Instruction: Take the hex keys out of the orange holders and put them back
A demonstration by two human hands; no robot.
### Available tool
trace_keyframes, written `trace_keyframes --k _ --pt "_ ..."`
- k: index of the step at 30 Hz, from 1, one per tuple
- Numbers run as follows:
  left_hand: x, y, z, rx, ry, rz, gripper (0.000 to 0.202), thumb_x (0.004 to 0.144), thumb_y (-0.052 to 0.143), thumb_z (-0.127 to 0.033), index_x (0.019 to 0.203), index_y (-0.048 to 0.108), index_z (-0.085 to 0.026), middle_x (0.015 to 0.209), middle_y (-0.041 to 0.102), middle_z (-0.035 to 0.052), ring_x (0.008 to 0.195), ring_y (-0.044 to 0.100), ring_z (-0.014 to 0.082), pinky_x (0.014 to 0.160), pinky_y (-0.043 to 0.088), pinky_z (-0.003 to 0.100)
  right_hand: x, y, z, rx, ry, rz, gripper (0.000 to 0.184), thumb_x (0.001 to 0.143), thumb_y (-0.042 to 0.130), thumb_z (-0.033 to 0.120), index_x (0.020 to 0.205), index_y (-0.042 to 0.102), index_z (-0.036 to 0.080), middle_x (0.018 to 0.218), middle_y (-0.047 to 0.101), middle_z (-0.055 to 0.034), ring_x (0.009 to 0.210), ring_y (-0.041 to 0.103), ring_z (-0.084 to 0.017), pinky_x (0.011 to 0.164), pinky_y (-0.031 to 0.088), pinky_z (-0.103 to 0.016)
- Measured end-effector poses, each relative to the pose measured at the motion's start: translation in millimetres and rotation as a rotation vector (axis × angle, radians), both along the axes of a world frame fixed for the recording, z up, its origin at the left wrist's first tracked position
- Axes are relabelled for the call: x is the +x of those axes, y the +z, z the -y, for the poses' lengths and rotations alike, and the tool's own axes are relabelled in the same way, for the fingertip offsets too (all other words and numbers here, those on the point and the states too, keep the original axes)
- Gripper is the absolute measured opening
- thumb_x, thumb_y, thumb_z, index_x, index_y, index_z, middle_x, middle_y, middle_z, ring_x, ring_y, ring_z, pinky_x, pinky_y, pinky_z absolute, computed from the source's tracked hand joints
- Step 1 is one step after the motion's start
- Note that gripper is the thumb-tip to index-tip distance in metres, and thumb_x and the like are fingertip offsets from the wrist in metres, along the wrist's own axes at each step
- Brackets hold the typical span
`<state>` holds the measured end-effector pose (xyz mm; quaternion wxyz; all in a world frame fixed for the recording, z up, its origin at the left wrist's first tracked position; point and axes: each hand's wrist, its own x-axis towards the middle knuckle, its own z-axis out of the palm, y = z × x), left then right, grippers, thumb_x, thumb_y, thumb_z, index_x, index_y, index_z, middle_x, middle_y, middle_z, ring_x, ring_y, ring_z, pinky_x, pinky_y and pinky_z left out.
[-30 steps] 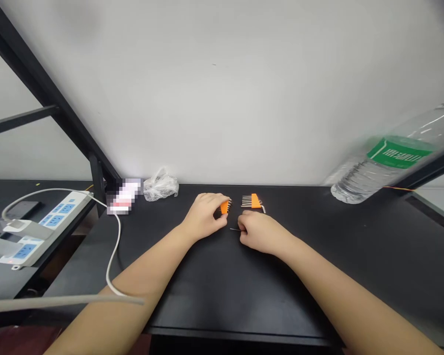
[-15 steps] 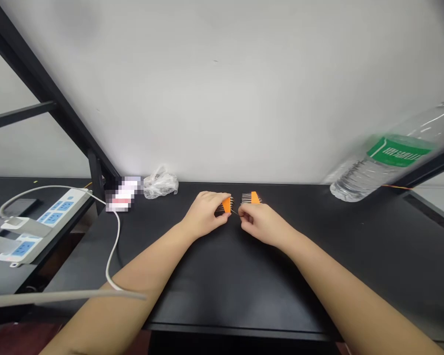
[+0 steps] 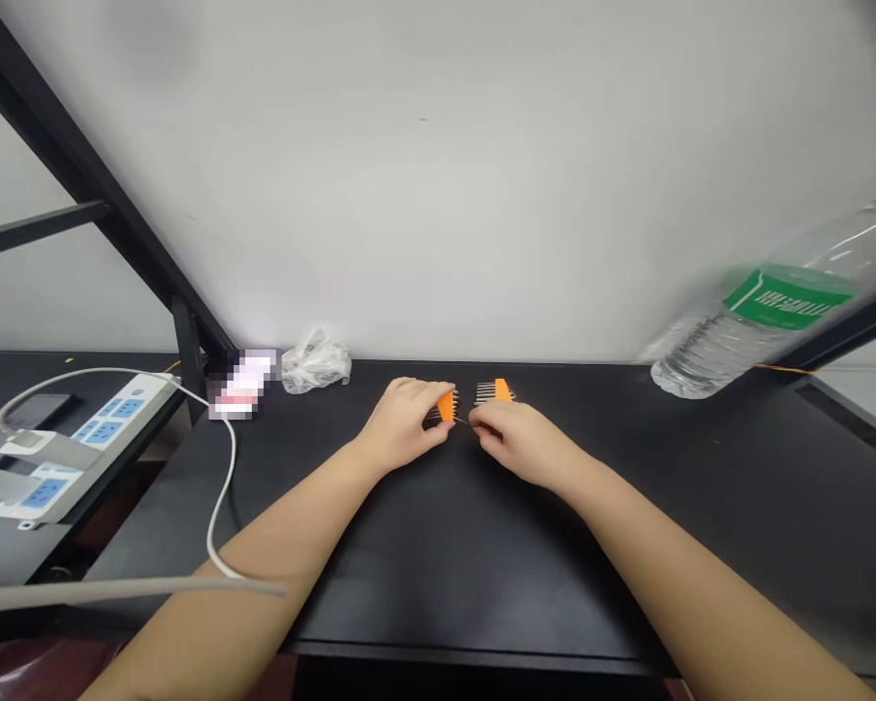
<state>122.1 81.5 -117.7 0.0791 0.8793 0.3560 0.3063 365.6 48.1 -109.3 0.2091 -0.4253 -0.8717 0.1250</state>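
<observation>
My left hand [image 3: 403, 421] is closed around an orange hex key holder [image 3: 447, 405], thumb at its near end and fingers at its far end. Several thin metal keys stick out of it on both sides. Just to the right, my right hand [image 3: 518, 438] pinches the end of a thin metal hex key [image 3: 462, 421] that reaches to the near end of this holder. Whether its tip is inside a hole cannot be made out. Beyond the right knuckles lies a second orange holder [image 3: 503, 389] with several metal keys, partly hidden by the hand.
Both forearms rest over the black table [image 3: 467, 574], which meets a white wall. A crumpled plastic bag [image 3: 316, 362] and a blurred-out object [image 3: 242, 386] lie back left. A power strip [image 3: 94, 438] and white cable [image 3: 228, 487] are left; a large water bottle [image 3: 708, 350] stands right.
My right fingers have shifted very slightly left, and the thin hex key lies at a slightly different angle. My left hand keeps its grip on the holder.
</observation>
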Motion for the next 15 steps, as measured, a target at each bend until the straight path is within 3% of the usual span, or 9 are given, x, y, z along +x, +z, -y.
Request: trace_keyframes --k 5,10,15 --pt "1 2.0 3 0.018 -0.031 -0.039 0.05 0.088 0.069 -0.028 0.136 0.054 -0.025 0.124 0.071 0.0059 0.113 0.066 0.0242 0.114 0.038 0.05 4 -0.7 -3 0.088 -0.003 -0.047 0.027 0.099 0.047 0.016 0.108 0.07 0.025 0.101 0.068 -0.0065 0.086 0.063 -0.02 0.075 0.051 -0.034" --pt "5 0.7 6 0.008 -0.055 -0.062 0.053 0.087 0.07 -0.03 0.137 0.054 -0.026 0.116 0.073 0.0055 0.108 0.068 0.0235 0.114 0.039 0.049 -8 -1.6 -1 0.029 0.042 -0.124 0.024 0.098 0.049 0.015 0.103 0.071 0.024 0.093 0.069 -0.0052 0.084 0.063 -0.019 0.077 0.052 -0.034" --pt "3 -3.4 3 -0.008 -0.003 -0.028 0.052 0.086 0.071 -0.035 0.135 0.056 -0.024 0.111 0.073 0.0055 0.107 0.067 0.0248 0.109 0.044 0.047 -16 -1.0 1 -0.019 -0.089 -0.168 0.01 0.096 0.056 0.021 0.1 0.066 0.023 0.088 0.071 -0.0028 0.078 0.064 -0.018 0.072 0.051 -0.033"
